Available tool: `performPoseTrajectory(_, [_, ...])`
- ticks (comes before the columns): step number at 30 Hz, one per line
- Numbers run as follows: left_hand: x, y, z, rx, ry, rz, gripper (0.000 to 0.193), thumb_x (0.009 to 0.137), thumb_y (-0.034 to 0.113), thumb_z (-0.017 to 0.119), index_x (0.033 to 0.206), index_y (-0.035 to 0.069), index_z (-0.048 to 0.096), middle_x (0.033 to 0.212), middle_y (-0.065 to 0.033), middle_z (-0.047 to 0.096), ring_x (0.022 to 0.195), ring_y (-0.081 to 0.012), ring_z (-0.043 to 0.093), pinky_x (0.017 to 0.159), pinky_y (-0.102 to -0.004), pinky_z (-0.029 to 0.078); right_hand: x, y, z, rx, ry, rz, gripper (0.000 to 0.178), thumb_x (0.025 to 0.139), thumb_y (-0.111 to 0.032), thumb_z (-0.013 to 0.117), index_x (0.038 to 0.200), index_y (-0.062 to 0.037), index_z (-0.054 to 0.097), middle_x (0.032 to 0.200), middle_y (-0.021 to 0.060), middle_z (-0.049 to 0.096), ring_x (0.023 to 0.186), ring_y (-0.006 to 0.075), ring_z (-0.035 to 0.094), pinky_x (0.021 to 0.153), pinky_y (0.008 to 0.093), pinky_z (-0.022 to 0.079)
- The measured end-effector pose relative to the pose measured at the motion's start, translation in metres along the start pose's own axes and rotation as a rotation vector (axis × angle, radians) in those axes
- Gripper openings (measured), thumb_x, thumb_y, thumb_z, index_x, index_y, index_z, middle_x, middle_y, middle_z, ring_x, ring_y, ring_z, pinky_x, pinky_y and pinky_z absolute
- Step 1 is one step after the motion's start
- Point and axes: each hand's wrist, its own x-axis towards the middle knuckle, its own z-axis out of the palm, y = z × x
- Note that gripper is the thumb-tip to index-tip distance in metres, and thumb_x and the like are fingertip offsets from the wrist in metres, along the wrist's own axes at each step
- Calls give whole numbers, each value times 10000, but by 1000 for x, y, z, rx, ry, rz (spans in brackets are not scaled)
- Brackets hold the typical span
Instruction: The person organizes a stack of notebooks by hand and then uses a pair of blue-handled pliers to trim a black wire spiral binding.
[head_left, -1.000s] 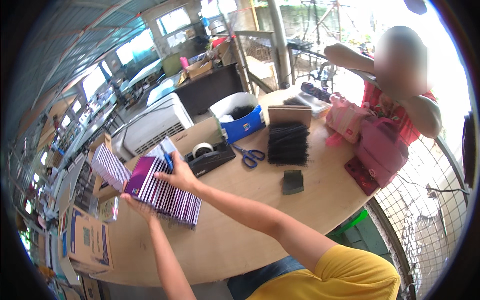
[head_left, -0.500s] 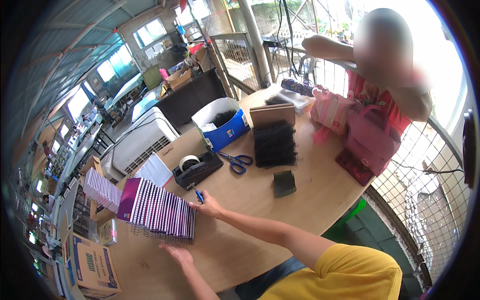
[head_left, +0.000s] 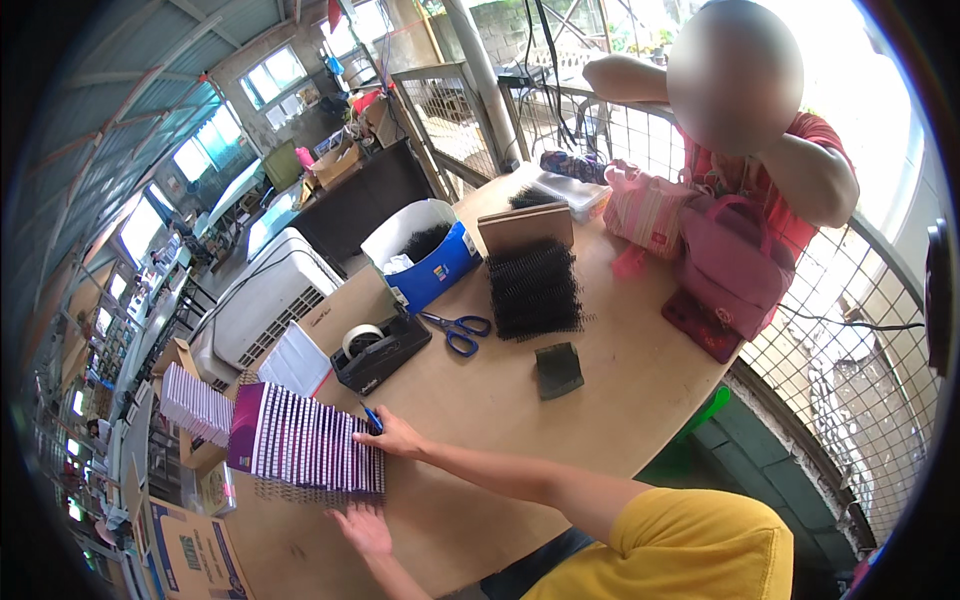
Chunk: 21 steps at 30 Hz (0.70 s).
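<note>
A tall stack of spiral-bound books (head_left: 310, 445) with purple covers and white page edges leans on the table's left part, loose coil ends sticking out along its lower side. My left hand (head_left: 363, 530) lies palm up at the stack's lower end, fingers stretched and touching or very near the coils. My right hand (head_left: 393, 437) is at the stack's right end, its fingers closed round a small blue-handled tool (head_left: 373, 418) whose tip I cannot make out; some fingers rest against the books.
Beyond the stack are a tape dispenser (head_left: 380, 355), blue scissors (head_left: 460, 332), a blue-white box of black coils (head_left: 425, 265), a bundle of black coils (head_left: 535, 290) and a dark green block (head_left: 558, 371). Pink bags (head_left: 735, 255) stand before another person (head_left: 825, 185). A carton (head_left: 195, 550) sits lower left.
My left hand has come up against the stack's lower end, and my right hand has shifted closer onto the books. The view has turned slightly. The person opposite has leaned a little.
</note>
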Motion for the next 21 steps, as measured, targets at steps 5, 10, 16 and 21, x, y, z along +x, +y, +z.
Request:
performPoseTrajectory(5, [0, -6, 13, 55, -40, 34, 1021, 864, 755, 283, 1500, 17, -25, 1575, -168, -28, 1452, -296, -26, 1162, -457, -13, 1, 1, -6, 5, 23, 31, 893, 714, -681, 678, 1222, 24, 470, 1127, 241, 601, 1077, 350, 587, 920, 426, 453])
performPoseTrajectory(10, [-1, 0, 26, 128, -66, -12, 1054, 848, 773, 281, 1495, 22, -76, 1582, -152, -59, 1457, -296, -32, 1159, -493, -14, -3, 11, -13, 72, 57, 31, 841, 674, -658, 731, 1133, 11, 506, 1054, 207, 616, 971, 313, 606, 856, 402, 477])
performPoseTrajectory(16, [-2, -7, 41, 160, -88, 13, 1043, 848, 784, 263, 1503, 13, 10, 1587, -139, -20, 1459, -282, -52, 1160, -476, -18, -1, 9, -20, -41, 136, -39, 651, 766, -591, 692, 1007, -20, 490, 845, 167, 606, 795, 293, 605, 733, 411, 479])
performPoseTrajectory(21, [-25, -20, 39, 54, 126, 154, 1004, 859, 722, 378, 1503, 22, 56, 1563, -188, 68, 1413, -312, 167, 1149, -478, 126, -33, -9, -45, -227, 299, -172, 575, 832, -520, 646, 1066, -22, 483, 945, 189, 577, 878, 346, 571, 780, 449, 458])
